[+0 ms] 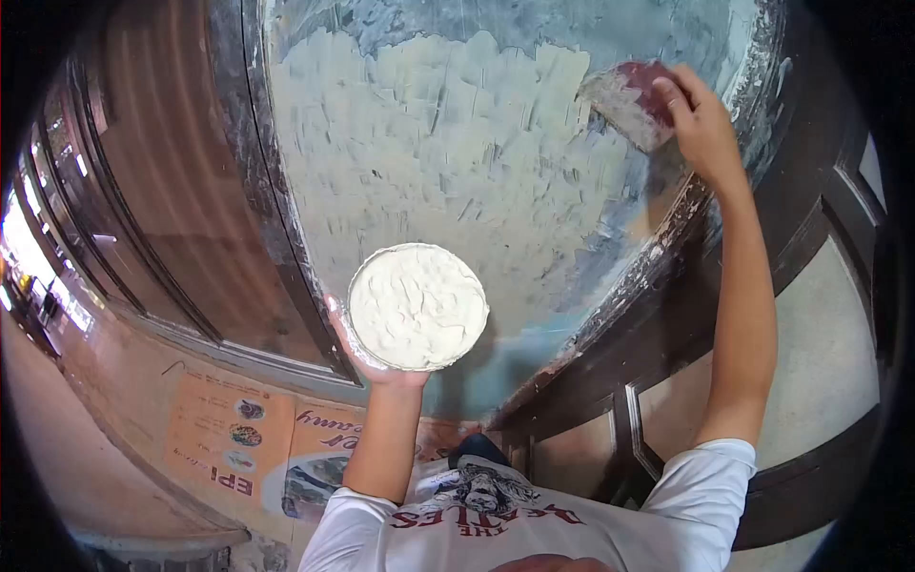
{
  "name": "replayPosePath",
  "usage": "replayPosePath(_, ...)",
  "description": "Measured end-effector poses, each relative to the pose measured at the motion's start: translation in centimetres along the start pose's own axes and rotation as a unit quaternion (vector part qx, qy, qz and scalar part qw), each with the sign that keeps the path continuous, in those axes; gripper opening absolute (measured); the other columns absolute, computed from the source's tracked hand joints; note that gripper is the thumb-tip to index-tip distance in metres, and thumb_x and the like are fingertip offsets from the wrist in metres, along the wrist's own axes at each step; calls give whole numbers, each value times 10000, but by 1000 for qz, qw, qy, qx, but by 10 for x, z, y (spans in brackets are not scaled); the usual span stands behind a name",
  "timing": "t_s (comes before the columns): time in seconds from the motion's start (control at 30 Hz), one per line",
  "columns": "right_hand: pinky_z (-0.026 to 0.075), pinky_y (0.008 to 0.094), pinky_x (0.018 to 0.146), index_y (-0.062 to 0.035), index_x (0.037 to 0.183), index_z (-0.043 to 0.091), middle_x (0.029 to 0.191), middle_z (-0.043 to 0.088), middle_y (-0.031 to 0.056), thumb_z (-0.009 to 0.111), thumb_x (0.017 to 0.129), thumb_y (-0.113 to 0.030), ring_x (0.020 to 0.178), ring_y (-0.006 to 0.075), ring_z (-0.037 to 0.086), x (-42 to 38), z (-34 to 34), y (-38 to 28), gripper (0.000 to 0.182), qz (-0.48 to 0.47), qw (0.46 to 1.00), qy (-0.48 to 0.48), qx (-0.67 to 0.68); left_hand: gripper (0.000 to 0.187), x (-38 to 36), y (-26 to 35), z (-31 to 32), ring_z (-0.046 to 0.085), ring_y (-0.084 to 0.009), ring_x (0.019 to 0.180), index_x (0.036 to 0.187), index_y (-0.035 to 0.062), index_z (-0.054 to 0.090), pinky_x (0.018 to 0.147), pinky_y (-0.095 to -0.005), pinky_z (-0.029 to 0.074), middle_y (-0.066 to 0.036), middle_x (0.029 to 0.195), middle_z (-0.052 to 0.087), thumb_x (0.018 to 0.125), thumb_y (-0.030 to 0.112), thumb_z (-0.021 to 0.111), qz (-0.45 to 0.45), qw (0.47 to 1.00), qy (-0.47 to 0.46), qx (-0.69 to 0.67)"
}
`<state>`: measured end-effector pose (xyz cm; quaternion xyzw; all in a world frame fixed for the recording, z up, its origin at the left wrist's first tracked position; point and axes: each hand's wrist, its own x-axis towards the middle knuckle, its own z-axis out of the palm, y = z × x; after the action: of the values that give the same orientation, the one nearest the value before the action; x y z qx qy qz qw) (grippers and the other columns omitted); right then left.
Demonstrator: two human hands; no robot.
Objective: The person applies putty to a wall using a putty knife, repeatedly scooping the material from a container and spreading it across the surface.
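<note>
- Hands apart, each busy: left hand [355, 351] cups a round tub [419, 368] from below, right hand [703, 124] grips a flat scraper [634, 105] well off to the upper right.
- Tub sits over the palm, open side up, probably so the pale paste [417, 305] stays in and within easy reach; fingers underneath mostly hidden.
- Paste fills the tub out to the rim, top rough; white smears on left hand.
- Scraper is pinched at its dark red part, thumb on the near face, wide smeared edge out over the panel [448, 153]; grip looks meant to leave that edge free and steerable.
- Scraper's edge is beside the patchy pale coat; can't tell if touching.
- Tub is over the panel's lower part, near the shirt [496, 520], likely for an easy carry with a bent arm.
- Printed sheet [229, 434] lies lower left, apart from both hands.
</note>
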<state>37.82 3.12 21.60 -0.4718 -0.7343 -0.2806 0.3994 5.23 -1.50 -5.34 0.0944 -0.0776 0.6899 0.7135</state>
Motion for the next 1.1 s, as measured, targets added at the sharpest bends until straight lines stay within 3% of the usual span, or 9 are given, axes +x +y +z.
replayPosePath(0.07,455,302,733,-28,1060,583,830,624,77,561,968,-278,739,175,530,4,-6,-3,268,46,987,-18,152,784,0,-1,-1,485,-347,1249,1377,52,468,1046,-517,401,-143,1418,467,900,669,386,2,1000,5,2)
replayPosePath(0.2,456,303,727,-16,1048,577,825,629,73,567,964,-271,752,172,549,-5,-8,-12,268,56,975,-195,94,806,0,-2,-1,482,-348,1253,1384,36,454,1048,-515,401,-157,1424,457,897,675,387,0,1000,0,-7)
replayPosePath(0.3,463,303,762,-38,1057,587,870,663,104,572,957,-294,819,164,601,-8,0,-21,275,26,992,-102,-69,822,-1,-2,1,478,-347,1258,1391,29,443,1053,-511,398,-163,1428,449,896,682,377,-7,1000,-5,-9)
replayPosePath(0.4,461,292,774,-42,1068,589,888,664,106,564,964,-287,833,160,603,1,-7,-15,267,64,995,-29,72,819,-2,-1,-2,473,-350,1261,1391,31,443,1056,-514,394,-162,1429,449,901,682,366,-3,1000,-4,-9)
replayPosePath(0.57,458,295,779,-39,1104,588,937,662,115,576,960,-268,849,178,607,-4,-7,-5,270,81,977,-130,146,807,-3,3,-8,471,-354,1263,1385,29,449,1058,-509,392,-165,1424,453,906,673,368,2,1000,-3,-12)
replayPosePath(0.63,460,310,780,-45,1111,588,939,658,134,582,957,-281,852,220,613,-10,-5,-20,282,66,982,-175,-27,807,-3,3,-5,469,-354,1265,1385,27,448,1060,-510,390,-168,1425,450,906,672,369,2,1000,8,-15)
replayPosePath(0.77,462,313,750,-46,1088,583,902,645,129,584,953,-292,820,231,607,-1,-4,-18,280,49,998,-38,21,812,-3,2,-7,467,-353,1267,1388,27,443,1062,-511,389,-168,1432,442,904,674,369,2,1000,19,-9)
replayPosePath(0.9,459,301,733,-61,1073,594,838,610,106,571,962,-287,764,178,560,2,-6,-18,253,78,980,-115,140,818,-3,5,-7,464,-354,1270,1393,26,436,1064,-513,386,-170,1435,438,905,678,361,5,1000,22,-8)
replayPosePath(1.1,457,322,741,-70,1080,597,907,667,119,568,962,-301,805,198,610,-1,6,-19,260,-15,995,-84,-51,814,-2,8,-14,455,-356,1280,1398,38,437,1066,-520,382,-165,1444,430,906,681,355,0,1000,-8,-12)
